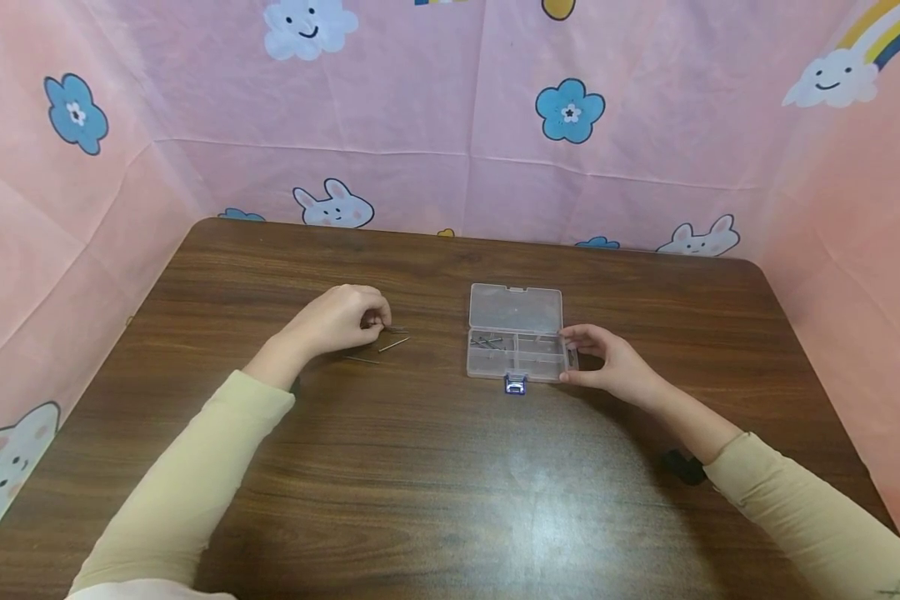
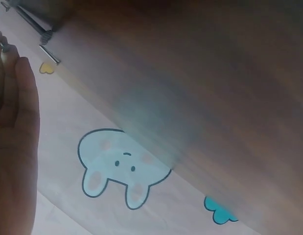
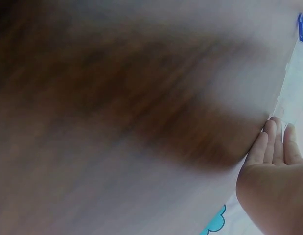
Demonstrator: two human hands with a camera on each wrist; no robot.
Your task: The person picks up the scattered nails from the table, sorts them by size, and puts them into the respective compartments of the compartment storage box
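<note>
A clear plastic compartment box (image 1: 491, 365) stands on the table with its lid (image 1: 516, 308) tipped back. Several dark nails (image 1: 487, 342) lie crossed in its back left compartment. My right hand (image 1: 615, 363) grips the box's right end, thumb at the front corner and fingers at the back. To the left, my left hand (image 1: 342, 319) reaches down to the tabletop, its fingertips at thin metal nails (image 1: 397, 331). A bit of shiny metal shows between those fingertips in the left wrist view. Two loose nails lie close by, one silvery nail (image 1: 393, 344) and one darker nail (image 1: 362, 360).
The brown wooden table (image 1: 390, 467) carries the box and the nails. Pink patterned cloth (image 1: 420, 100) hangs around its back and sides. A blue latch (image 1: 515, 385) sticks out from the box's front edge.
</note>
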